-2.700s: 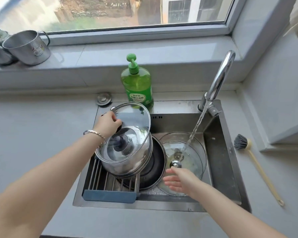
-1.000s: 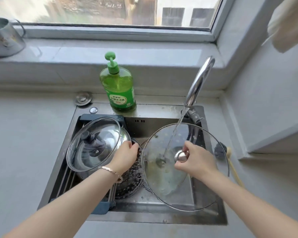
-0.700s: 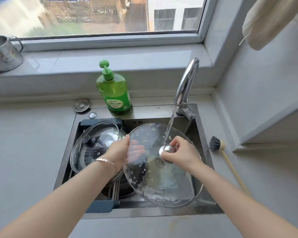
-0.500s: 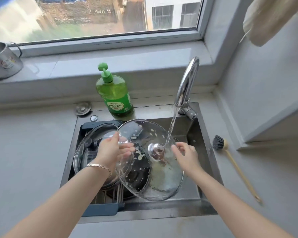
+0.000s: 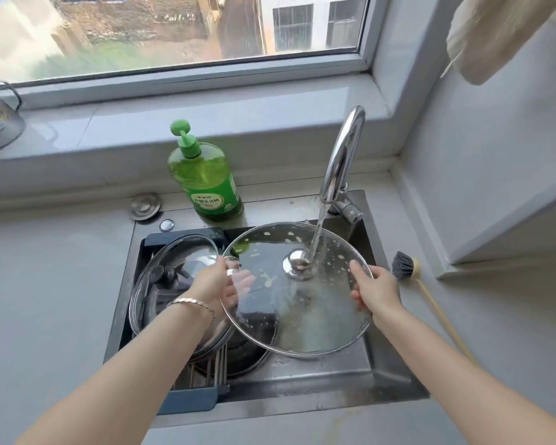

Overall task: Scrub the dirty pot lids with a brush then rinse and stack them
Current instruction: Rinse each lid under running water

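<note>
Since half a second ago, the glass lid [image 5: 302,313] is being held flatter, and the right hand [image 5: 377,292] is now being placed on its right rim instead of near the knob [image 5: 297,263]. The lid is being gripped at both edges above the sink [image 5: 302,400]. Its left rim is being clasped by the left hand [image 5: 217,282], thumb on top and fingers seen through the glass, and the opposite rim is being clasped by the right hand. Water from the faucet [image 5: 341,162] is being run onto the lid just beside the knob, and pale specks are being carried on the glass. In the sink's left part, a second lid [image 5: 174,271] is being borne on a steel pot [image 5: 212,340] over the drain rack [image 5: 190,403], with what may be a dark pan [image 5: 257,345] partly hidden below. The brush [image 5: 405,264] is lying on the counter right of the sink.
</note>
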### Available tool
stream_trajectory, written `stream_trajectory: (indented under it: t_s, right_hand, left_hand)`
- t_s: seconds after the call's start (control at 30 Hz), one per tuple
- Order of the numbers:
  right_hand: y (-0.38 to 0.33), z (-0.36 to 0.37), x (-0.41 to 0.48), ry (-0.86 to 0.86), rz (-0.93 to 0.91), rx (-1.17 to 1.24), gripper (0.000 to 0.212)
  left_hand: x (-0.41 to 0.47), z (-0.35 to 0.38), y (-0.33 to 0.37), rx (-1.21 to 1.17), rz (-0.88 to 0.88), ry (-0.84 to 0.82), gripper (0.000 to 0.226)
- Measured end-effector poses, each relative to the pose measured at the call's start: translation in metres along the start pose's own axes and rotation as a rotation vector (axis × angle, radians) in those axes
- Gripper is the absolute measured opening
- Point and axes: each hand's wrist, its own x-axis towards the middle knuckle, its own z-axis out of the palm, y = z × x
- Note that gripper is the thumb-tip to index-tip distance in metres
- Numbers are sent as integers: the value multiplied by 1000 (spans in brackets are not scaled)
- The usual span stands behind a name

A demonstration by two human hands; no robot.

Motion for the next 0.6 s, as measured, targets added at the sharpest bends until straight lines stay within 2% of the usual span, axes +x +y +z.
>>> stream_trajectory:
  t_s: [0.07,0.13,0.2,0.27,0.37,0.47,0.6]
  right_hand:
    - [-3,-15,-3,81,-61,-61,21]
    - [-6,-29,-8,137,-152,-110,26]
    - [-8,-39,-13,146,-240,-133,25]
    - [-7,-43,-16,132,-252,-105,21]
    - [3,-43,-16,110,-164,48,35]
    - [12,-39,-14,72,23,226,53]
    - [22,-35,-14,-140,202,424,64]
  left_hand:
    - [8,12,-13,80,-80,33,30]
    - [12,24,-22,124,-200,30,34]
    - [13,34,-29,42,-303,18,42]
    - [18,41,-38,-86,-327,23,43]
    - [24,45,-46,-212,-269,93,46]
    - [30,42,-46,-338,-163,153,46]
    - [31,32,-41,-559,42,159,36]
